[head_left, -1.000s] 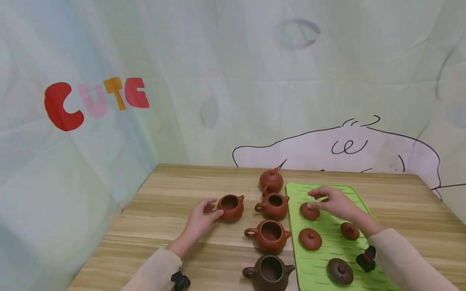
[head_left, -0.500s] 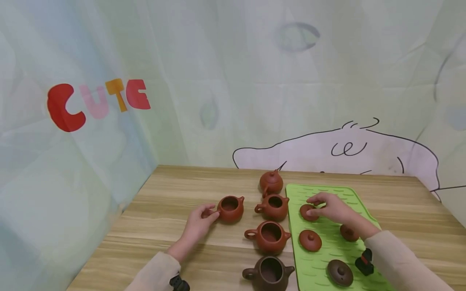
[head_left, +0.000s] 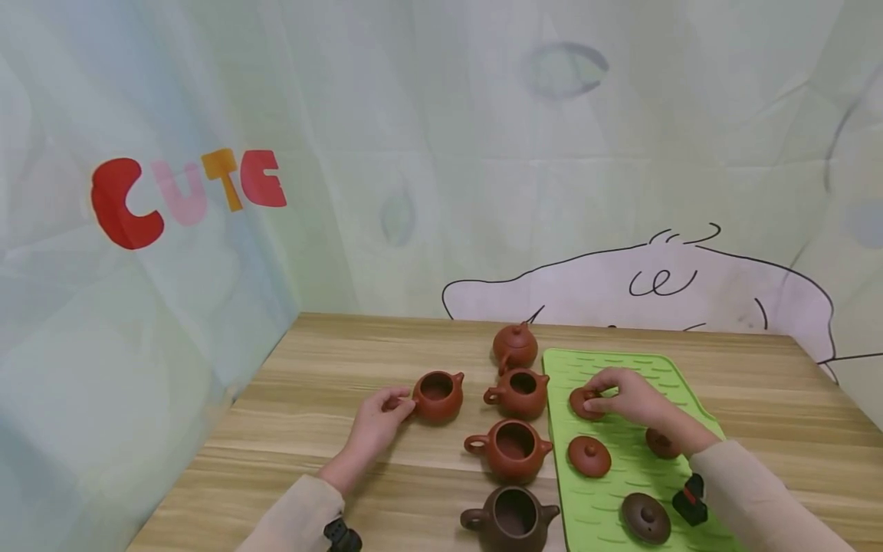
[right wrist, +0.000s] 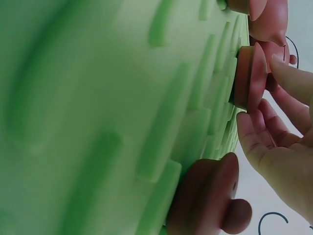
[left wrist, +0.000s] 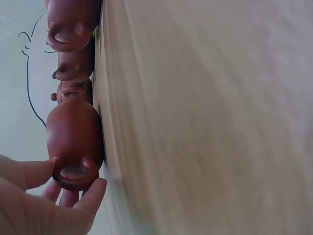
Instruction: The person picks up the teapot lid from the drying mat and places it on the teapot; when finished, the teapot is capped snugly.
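My left hand [head_left: 375, 426] pinches the loop handle [left wrist: 73, 184] of a lidless reddish-brown clay teapot [head_left: 440, 408], which stands on the wooden table with its spout to the right. In the left wrist view the thumb is on one side of the handle and the fingers on the other. Over the green ridged mat [head_left: 562, 491], my right hand [head_left: 633, 399] has thumb and fingers around the knob of a reddish teapot lid [right wrist: 250, 81]. That lid sits at the mat's far left part, and the hand covers some of it in the head view.
Between the held teapot and the mat stand two open reddish teapots [head_left: 513, 460], a lidded one [head_left: 513, 346] at the back and a dark brown one [head_left: 507, 529] in front. Also on the mat are a reddish lid [head_left: 589, 457] and a dark brown lid [head_left: 645, 520].
My right hand has lowered and closed in on the lid's knob. My left hand has drawn back slightly from the teapot's side to its handle.
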{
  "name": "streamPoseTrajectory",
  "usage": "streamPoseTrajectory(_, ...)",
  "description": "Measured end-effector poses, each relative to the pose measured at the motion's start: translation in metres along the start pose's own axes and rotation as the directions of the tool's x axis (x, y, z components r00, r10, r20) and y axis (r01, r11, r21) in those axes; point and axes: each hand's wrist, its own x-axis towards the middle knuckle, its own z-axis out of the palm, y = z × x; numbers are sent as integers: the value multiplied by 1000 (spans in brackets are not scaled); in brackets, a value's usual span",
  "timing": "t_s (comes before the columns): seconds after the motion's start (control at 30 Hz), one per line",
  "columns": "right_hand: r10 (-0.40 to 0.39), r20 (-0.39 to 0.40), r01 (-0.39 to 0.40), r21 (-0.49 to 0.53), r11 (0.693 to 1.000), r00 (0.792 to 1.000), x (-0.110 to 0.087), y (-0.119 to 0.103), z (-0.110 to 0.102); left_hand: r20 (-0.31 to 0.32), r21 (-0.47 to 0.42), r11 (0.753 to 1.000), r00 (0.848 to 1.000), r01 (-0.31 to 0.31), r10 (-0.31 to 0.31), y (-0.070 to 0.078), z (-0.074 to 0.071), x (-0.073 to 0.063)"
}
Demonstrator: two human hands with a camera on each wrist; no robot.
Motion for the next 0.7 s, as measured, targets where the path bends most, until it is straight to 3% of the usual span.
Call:
streamPoseTrajectory(0.43,-21,-5,21,-26,999,1000,0,-3,-2,-1,13,1000,1000,1,-1,1,-1,0)
streamPoseTrajectory(0.7,-72,-10,72,-3,997,997,4,-17,-17,1,35,999,1000,21,-21,1,-1,0)
